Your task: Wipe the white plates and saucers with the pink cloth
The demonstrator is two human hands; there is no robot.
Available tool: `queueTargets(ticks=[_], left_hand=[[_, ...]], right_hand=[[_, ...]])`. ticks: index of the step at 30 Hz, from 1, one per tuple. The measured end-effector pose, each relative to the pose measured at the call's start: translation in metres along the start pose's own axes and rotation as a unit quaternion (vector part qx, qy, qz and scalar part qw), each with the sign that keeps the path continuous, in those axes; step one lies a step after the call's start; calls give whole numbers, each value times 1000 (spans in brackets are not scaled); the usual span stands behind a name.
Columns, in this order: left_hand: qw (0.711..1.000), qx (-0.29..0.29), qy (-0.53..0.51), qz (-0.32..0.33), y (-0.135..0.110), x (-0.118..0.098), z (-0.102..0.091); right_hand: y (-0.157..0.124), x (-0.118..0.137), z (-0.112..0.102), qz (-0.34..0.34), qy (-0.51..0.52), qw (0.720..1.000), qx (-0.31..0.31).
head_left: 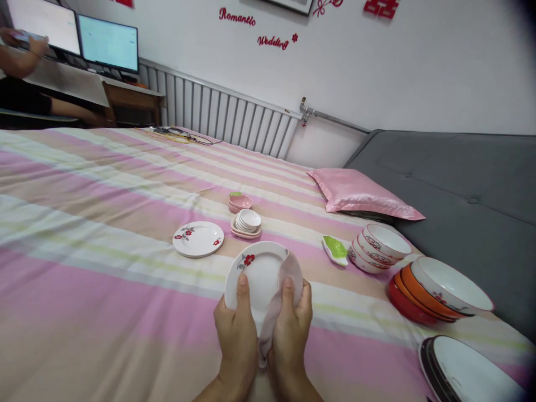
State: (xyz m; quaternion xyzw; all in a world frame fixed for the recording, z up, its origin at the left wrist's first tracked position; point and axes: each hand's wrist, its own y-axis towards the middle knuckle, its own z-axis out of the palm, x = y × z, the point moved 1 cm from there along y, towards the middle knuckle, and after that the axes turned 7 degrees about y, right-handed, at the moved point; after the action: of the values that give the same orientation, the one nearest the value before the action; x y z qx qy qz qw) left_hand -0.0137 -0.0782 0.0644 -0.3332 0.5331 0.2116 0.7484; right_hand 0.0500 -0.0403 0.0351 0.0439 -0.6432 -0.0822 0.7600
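A white plate [263, 273] with a red flower on its rim is held up in front of me, tilted toward the camera. My left hand [237, 329] grips its left edge, thumb on the face and fingers behind. On the right side, my right hand [292, 329] presses a pale pink cloth [274, 312] against the plate, folded over the rim. Just beyond lies a stack of similar flowered plates [199, 239]. Small white bowls [248, 220] sit nested on pinkish square dishes [246, 233], with pink bowls [240, 202] behind them. The fingers behind the plate are hidden.
On the striped bedspread [125, 268], to the right, are a green leaf-shaped dish [335, 249], stacked white bowls [379, 248], larger orange and white bowls [439, 290] and dark-edged plates [473, 371]. A pink pillow [364, 190] rests by the grey headboard [464, 173]. Another person [25, 67] sits far left.
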Motion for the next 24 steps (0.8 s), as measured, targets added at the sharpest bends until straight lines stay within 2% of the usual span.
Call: queueTargets(ticks=[3,8,10,13,15,18,20,24], left_hand=[[999,30,-2,15,0,-2,2],[980,193,-5,40,14,-12,0],[975,219,13,22,22,-21,-5],[956,288,61,-11,30,-33,-13],[928,356,101,-39,31,-38,-17],[882,435,157,-91,31,-38,-21],[871,442,180,-115,30,-34,-21],[894,384,215,-81,31,-23,-17]], right_hand=[[8,10,-1,46,33,997,-47],[38,26,-19,64,68,996,15],[48,30,-29,76,59,992,77],[54,36,-40,110,31,970,214],[53,41,-44,124,10,948,291],[49,47,-46,140,-18,920,365],[46,49,-46,144,-32,906,397],[46,48,-44,124,-59,901,410]])
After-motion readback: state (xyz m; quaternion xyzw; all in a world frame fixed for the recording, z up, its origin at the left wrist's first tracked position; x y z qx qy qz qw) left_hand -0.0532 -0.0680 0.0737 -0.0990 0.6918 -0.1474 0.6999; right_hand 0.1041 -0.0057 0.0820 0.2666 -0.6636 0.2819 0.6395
